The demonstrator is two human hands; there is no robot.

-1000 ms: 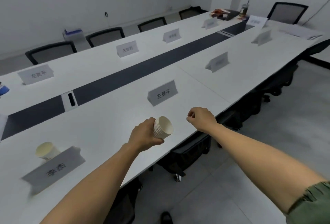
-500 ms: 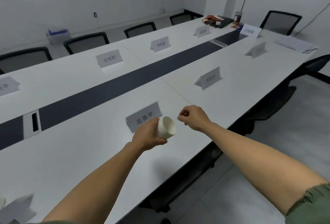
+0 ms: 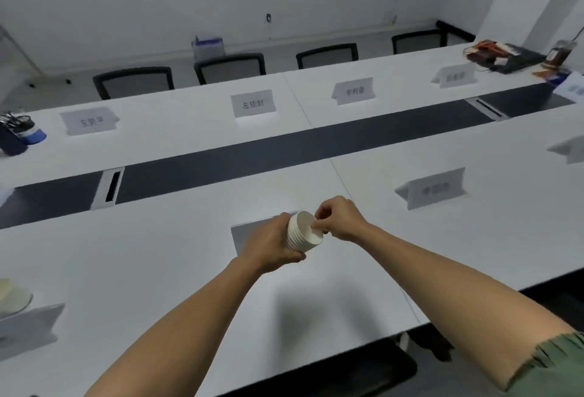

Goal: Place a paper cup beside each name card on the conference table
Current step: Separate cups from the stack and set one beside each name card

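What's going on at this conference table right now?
A person is setting out paper cups by the name cards. The left hand grips a nested stack of paper cups on its side, and the right hand pinches the rim of the innermost cup, apparently to pull one free. This happens just over the near name card, which has no cup yet. One placed cup already stands by the card at far left.

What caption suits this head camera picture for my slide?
Left hand holds a stack of paper cups over the conference table while the right hand pinches the top cup's rim.
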